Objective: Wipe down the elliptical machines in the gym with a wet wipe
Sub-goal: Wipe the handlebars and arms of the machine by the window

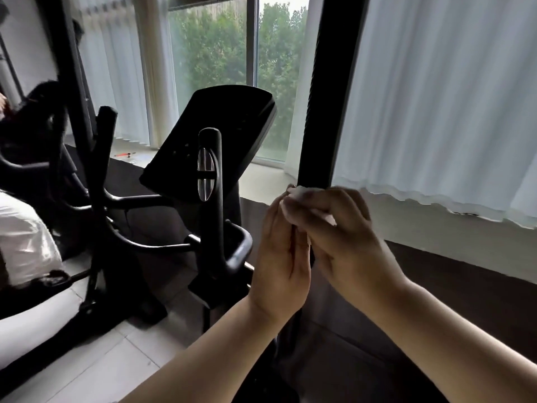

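Your wet wipe point(300, 195) reads soft white cloth; pole point(334, 82) matt black, ribbed; console point(215, 132) smooth plastic; curtains point(436, 97) sheer fabric.

Head cam; looks fwd/down; close on hands point(313, 242).
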Tool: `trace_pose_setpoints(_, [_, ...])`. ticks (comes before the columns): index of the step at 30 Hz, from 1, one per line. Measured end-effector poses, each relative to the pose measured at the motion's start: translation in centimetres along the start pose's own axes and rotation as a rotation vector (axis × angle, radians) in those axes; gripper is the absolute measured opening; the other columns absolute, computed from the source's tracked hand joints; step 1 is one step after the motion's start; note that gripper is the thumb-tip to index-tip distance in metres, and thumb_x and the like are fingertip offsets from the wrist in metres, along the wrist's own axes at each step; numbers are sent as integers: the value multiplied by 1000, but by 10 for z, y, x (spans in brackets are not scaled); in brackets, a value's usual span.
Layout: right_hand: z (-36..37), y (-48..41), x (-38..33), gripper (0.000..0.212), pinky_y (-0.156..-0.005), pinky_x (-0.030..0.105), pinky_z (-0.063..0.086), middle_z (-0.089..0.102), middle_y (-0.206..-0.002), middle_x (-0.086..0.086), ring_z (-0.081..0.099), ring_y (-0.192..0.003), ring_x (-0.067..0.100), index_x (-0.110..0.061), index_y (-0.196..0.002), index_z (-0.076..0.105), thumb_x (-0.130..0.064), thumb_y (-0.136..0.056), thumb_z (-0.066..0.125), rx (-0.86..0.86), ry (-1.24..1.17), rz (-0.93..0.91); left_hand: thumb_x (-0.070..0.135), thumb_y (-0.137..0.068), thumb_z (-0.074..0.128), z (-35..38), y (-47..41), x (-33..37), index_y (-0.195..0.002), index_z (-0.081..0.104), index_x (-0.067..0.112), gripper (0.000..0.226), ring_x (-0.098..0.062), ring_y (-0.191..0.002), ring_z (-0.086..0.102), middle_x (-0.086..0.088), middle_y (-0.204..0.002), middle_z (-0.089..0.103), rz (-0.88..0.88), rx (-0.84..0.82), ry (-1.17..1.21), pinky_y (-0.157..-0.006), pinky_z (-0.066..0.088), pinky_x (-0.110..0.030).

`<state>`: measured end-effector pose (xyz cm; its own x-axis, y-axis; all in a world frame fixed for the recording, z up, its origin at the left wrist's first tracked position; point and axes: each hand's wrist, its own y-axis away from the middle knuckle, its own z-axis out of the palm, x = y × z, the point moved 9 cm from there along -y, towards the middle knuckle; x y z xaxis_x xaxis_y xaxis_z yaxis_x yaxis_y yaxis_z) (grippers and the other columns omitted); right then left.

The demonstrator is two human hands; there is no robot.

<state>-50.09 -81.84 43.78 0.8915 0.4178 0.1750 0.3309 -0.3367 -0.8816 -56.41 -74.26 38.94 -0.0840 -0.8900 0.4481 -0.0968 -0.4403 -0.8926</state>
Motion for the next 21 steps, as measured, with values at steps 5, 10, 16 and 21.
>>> trace_pose_setpoints(5, [-16, -8, 11, 19, -103, 12, 36, 70, -113, 12, 61, -106, 25, 1, -113, 70, -7, -97, 65, 109, -10, 42, 1, -104, 40, -3, 14, 0, -138, 50, -8, 36, -34, -126, 56, -17, -132, 59, -17, 25, -11, -103, 47, -54])
trace_pose_setpoints(10, [-6, 6, 8, 16, -102, 20, 43, 72, -112, 10, 63, -106, 23, 0, -110, 73, -6, -96, 67, 57, -41, -52, -2, -103, 35, -4, 13, 2, -136, 49, -11, 37, -39, -126, 56, -22, -129, 60, -68, 74, 152, -105, 44, -59])
trace_pose_setpoints(16, [-3, 10, 6, 16, -99, 19, 43, 73, -110, 7, 63, -104, 23, -2, -110, 73, -4, -94, 69, 46, -105, -37, 31, -108, 39, -1, 16, 6, -154, 29, 2, 55, -17, -130, 56, -12, -137, 58, -266, 212, 397, -111, 42, -35])
trace_pose_setpoints(21, [-4, 13, 12, 28, -104, 27, 47, 69, -122, 13, 64, -113, 24, 3, -122, 66, -4, -95, 62, -34, -237, -73, 23, -108, 35, 4, 19, -1, -148, 37, -3, 48, -35, -121, 60, -30, -127, 59, -316, 288, 389, -109, 45, -54])
